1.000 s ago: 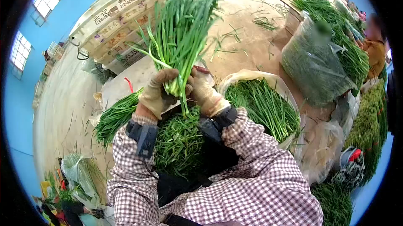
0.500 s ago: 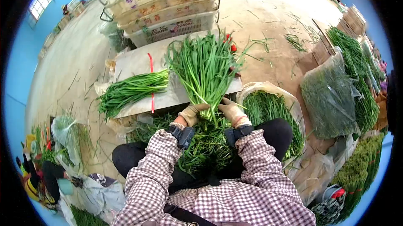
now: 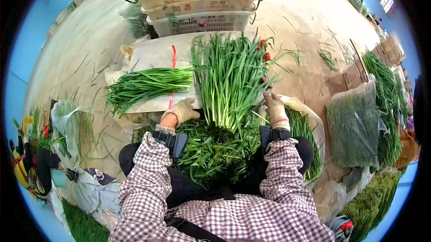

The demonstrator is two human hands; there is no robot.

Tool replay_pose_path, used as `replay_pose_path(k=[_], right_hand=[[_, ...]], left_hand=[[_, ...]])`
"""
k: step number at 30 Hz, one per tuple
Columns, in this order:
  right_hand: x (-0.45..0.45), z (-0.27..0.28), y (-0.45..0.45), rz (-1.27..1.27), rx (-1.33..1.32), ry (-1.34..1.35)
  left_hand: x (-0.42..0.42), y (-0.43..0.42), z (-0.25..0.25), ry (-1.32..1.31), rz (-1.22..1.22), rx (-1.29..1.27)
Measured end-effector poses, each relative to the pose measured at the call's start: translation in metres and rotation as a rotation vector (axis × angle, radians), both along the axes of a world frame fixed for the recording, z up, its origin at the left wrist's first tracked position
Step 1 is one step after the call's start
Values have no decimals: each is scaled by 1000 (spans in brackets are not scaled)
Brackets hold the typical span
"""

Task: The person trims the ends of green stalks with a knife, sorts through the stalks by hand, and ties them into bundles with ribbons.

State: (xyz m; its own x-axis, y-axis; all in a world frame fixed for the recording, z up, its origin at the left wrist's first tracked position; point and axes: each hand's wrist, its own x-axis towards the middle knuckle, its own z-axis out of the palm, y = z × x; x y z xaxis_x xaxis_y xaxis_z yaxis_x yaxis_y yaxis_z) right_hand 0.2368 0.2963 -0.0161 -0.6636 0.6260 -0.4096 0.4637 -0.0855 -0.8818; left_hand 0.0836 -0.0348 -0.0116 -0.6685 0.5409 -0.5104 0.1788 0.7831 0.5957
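Observation:
A loose bunch of garlic chives (image 3: 226,84) lies fanned on the board (image 3: 148,55), its pale stem ends over the near edge. My left hand (image 3: 183,111), in a beige glove, is left of those stem ends, with thumb and fingers apart and nothing in it. On the other side my gloved right hand (image 3: 274,107) is open, fingers stretched forward near the board's right corner. Left of the loose bunch, a second chive bunch (image 3: 150,84) rests across a red tie strip (image 3: 173,57). Loose green leaves (image 3: 215,154) are heaped between my legs.
Stacked white crates (image 3: 202,22) stand behind the board. By my right knee is an open sack of greens (image 3: 307,127). Farther right lie a plastic-wrapped bundle (image 3: 352,125) and more chives (image 3: 386,107). A person's dark-clothed leg (image 3: 47,168) shows at the left.
Both hands have let go of the chive bunch and moved apart, left and right. The bunch now lies flat and spread on the board. The view has shifted slightly.

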Motion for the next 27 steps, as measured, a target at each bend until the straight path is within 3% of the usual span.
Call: replay_pose_path(k=[3,5,6,7,9,10,11,13,15,17,18,19,21,23,24,25,27], right_hand=[[-9,0,5,-104,-155,68],[-23,9,8,-61,-251,40],[-31,13,9,-68,-244,-98],[-38,1,15,-48,-256,-32],[-51,-36,27,-10,-285,96],[-57,5,4,-36,-229,74],[-70,-3,3,7,-268,42],[-82,-4,-11,118,41,141],[-101,-22,7,286,290,-221],[-97,-7,9,389,147,-151],[-94,3,12,410,312,-207],[-88,29,11,390,211,-242],[-87,54,20,331,500,-446],[-100,77,22,155,472,-324],[-107,73,17,156,546,-138],[-114,68,11,171,620,43],[-143,79,-7,319,533,291]], left_hand=[[-12,17,-31,-208,433,378],[-18,40,-33,-108,408,393],[-18,51,-28,-36,395,389],[-12,67,-20,26,561,382],[-20,95,-8,5,576,365],[-18,111,-3,-102,547,358],[-15,128,0,-208,519,351],[-17,149,-7,-7,378,249],[-26,148,-17,-99,296,418],[-27,135,19,-155,359,431],[-32,129,20,-186,411,419],[-38,124,12,-161,470,411],[-46,118,-4,-127,442,486],[-37,122,0,157,416,277],[-38,126,-10,145,409,260],[-36,125,-10,10,429,422],[-31,136,-36,134,566,272]])
